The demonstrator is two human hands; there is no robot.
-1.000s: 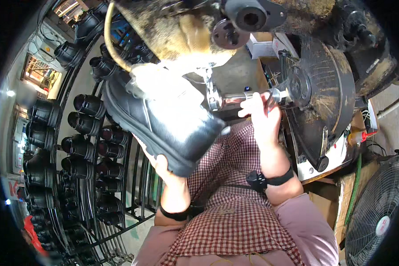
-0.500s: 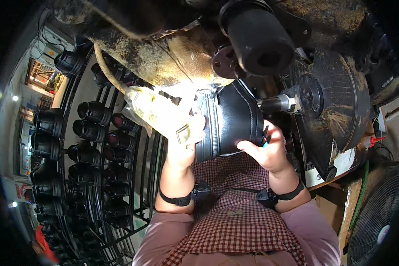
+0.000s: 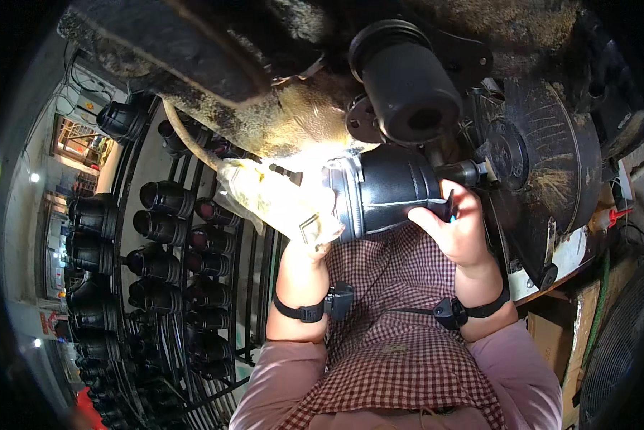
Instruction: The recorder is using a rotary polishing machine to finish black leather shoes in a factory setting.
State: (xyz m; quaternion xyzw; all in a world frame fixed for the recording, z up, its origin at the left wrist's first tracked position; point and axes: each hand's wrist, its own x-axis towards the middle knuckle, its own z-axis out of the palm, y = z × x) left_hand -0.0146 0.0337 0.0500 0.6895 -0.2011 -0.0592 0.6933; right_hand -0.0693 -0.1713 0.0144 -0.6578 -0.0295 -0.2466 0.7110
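Observation:
A black leather shoe (image 3: 397,190) is held crosswise between my two hands, its ribbed sole edge on the left and its stitched upper toward the right. My left hand (image 3: 311,211), in a pale glove washed out by bright light, is closed on the sole side; its fingertips are partly lost in glare. Around the opening end, my right hand (image 3: 467,228) is bare and closed, thumb lying on the leather. A slim dark tool with a bit of blue (image 3: 451,209) shows between that thumb and the fingers.
Just above the shoe hangs a machine with a black cylinder (image 3: 415,93). A large dusty wheel guard (image 3: 551,165) stands to the right, with a fan (image 3: 619,344) below it. Racks of black shoes (image 3: 154,265) fill the left side.
The shoe has turned in my hands, so its upper now points more to the right. Both hands have shifted a little right in the view.

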